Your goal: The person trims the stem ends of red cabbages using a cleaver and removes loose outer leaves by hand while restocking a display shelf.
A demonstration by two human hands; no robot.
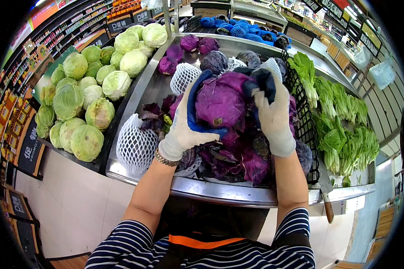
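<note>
A red cabbage (220,102) with its cut stem towards me is held above the metal display bin. My left hand (185,117), in a white knit glove with a blue palm, cups its left side. On the cabbage's upper right is my right hand (271,104), gloved alike, its fingers curled at the outer leaves; some fingertips are hidden. Loose purple leaves (254,164) lie heaped below. White foam nets wrap a round item (136,144) at the bin's near left and another (185,79) behind my left hand.
Green cabbages (69,101) fill the stand on the left. More red cabbages (213,62) lie at the bin's back. A black plastic crate wall (303,124) divides off leafy greens (348,144) on the right. A wooden-handled knife (328,206) juts over the front edge.
</note>
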